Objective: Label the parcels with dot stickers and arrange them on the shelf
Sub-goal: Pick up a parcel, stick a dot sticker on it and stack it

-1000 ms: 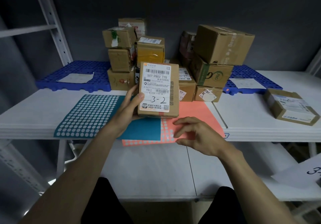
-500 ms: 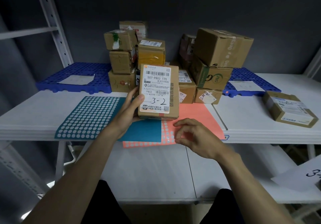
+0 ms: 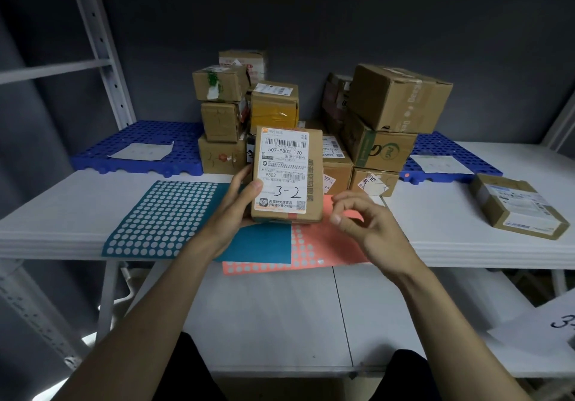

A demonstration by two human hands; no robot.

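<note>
The left hand [image 3: 231, 213] grips a small parcel [image 3: 286, 175] upright by its left edge. Just beside it, the right hand [image 3: 367, 223] hovers half-curled; whether it pinches a sticker is unclear. The parcel looks light and stiff.

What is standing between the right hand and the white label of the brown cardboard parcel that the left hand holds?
Nothing visible does. The right hand hovers just right of the brown cardboard parcel, fingers curled, with open air between them. The left hand grips the parcel's left edge only, so the white label faces the camera uncovered.
</note>
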